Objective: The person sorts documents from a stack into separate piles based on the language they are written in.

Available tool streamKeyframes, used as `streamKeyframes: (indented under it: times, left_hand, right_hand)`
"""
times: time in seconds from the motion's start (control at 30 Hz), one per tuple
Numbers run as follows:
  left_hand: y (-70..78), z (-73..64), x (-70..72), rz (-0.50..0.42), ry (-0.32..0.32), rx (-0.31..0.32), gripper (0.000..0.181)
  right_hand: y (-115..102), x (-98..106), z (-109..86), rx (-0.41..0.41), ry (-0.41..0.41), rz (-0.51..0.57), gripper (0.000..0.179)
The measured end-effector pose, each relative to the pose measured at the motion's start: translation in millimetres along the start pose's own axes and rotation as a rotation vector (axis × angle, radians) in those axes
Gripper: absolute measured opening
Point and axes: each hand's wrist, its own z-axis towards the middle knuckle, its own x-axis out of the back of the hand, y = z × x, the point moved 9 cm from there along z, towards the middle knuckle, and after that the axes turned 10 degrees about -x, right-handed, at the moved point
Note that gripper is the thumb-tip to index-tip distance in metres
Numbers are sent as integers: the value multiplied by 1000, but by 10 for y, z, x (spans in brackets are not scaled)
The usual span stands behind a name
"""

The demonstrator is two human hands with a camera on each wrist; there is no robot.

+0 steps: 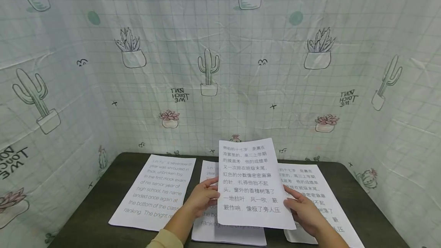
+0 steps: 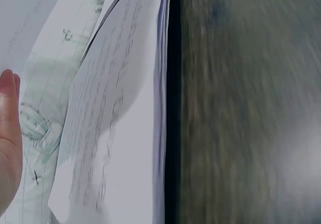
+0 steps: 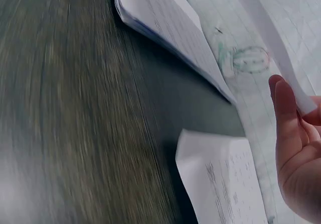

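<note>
A white sheet printed in Chinese (image 1: 248, 186) is held up, tilted, between both hands over the middle of the table. My left hand (image 1: 202, 198) pinches its left edge, and my right hand (image 1: 304, 209) pinches the right edge with the thumb in front. Beneath it, partly covered, lies a stack of English-printed paper (image 1: 229, 236). In the right wrist view the sheet (image 3: 271, 33) is seen nearly edge-on between thumb and fingers. Only part of the left hand (image 2: 7, 143) enters the left wrist view.
On the dark table (image 1: 86, 225), English-printed paper (image 1: 155, 190) lies at the left. Chinese-printed paper (image 1: 310, 179) lies at the right, partly behind the right hand. A cactus-patterned curtain (image 1: 220, 118) hangs around the back and sides.
</note>
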Motion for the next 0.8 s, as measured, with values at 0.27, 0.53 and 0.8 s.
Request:
streamKeyframes:
  times: [0.27,0.53,0.8]
  left_hand:
    - [-48,61,-322,-23,-33,3,66]
    - [-59,123,-595,-19,-57,5,62]
    - [-34,176,-868,-24,-71,9,59]
  right_hand:
    - [65,301,-112,-25,-1,-1,70]
    - [96,575,-207,-23,-27,4,76]
    - [157,862,-279,-46,-30,19,78]
